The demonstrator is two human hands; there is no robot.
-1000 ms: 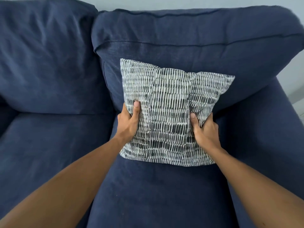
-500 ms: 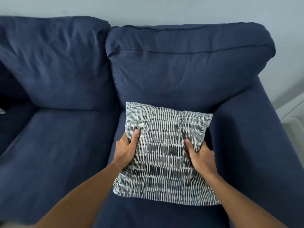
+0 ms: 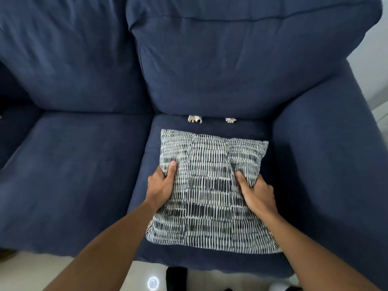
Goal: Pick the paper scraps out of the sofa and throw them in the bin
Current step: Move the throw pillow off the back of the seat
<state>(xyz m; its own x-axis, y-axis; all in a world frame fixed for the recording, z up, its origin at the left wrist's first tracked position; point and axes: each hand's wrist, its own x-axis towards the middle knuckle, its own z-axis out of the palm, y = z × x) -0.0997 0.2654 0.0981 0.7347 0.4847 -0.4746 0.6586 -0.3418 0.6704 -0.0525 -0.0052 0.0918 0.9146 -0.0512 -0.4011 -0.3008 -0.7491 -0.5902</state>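
Two crumpled paper scraps lie in the crease where the right seat cushion meets the back cushion: one scrap [image 3: 194,118] to the left, a smaller scrap [image 3: 230,120] to the right. In front of them a grey-and-white patterned throw pillow [image 3: 210,185] lies over the right seat of the dark blue sofa [image 3: 73,164]. My left hand [image 3: 161,185] grips the pillow's left edge and my right hand [image 3: 257,191] grips its right edge, thumbs on top. No bin is in view.
The sofa's right armrest [image 3: 327,154] rises beside the pillow. The left seat cushion [image 3: 69,175] holds nothing. Pale floor [image 3: 31,269] shows under the sofa's front edge, with a dark sofa leg [image 3: 176,277] and a small glowing ring [image 3: 152,283].
Both hands have pulled the pillow down and away from the back cushion toward the seat's front. This uncovered the two paper scraps in the crease.
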